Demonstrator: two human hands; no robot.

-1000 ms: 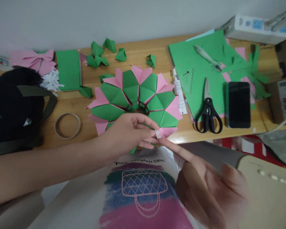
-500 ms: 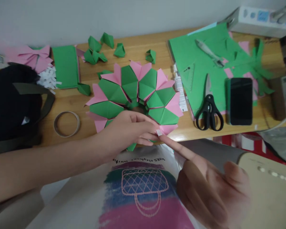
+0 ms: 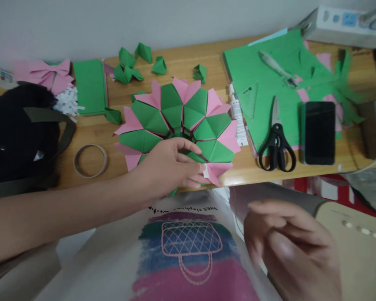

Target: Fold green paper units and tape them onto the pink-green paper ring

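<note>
A ring of folded green and pink paper [image 3: 147, 117] lies on the wooden table, with a dark opening at its middle. My left hand [image 3: 175, 164] reaches over its front part and grips the ring's front edge, fingers on the green and pink folds. At the thumb tip a small white piece [image 3: 206, 170] sits against a pink fold. My right hand [image 3: 296, 246] is off the table at the lower right, apart from the ring, slightly blurred. Its fingers are curled in with the thumb near them; anything inside is hidden.
Black scissors [image 3: 277, 146], a black phone [image 3: 318, 133] and green sheets [image 3: 269, 88] with a cutter [image 3: 277, 69] are at the right. A glue tube [image 3: 237, 115] lies beside the ring. Green folded pieces [image 3: 143, 52] stand behind; a tape roll [image 3: 90, 161] and dark bag [image 3: 19, 138] are left.
My right hand has drawn back from the white piece, down and to the right, and its outstretched finger has curled in. My left hand stays at the ring, its index finger slightly shifted.
</note>
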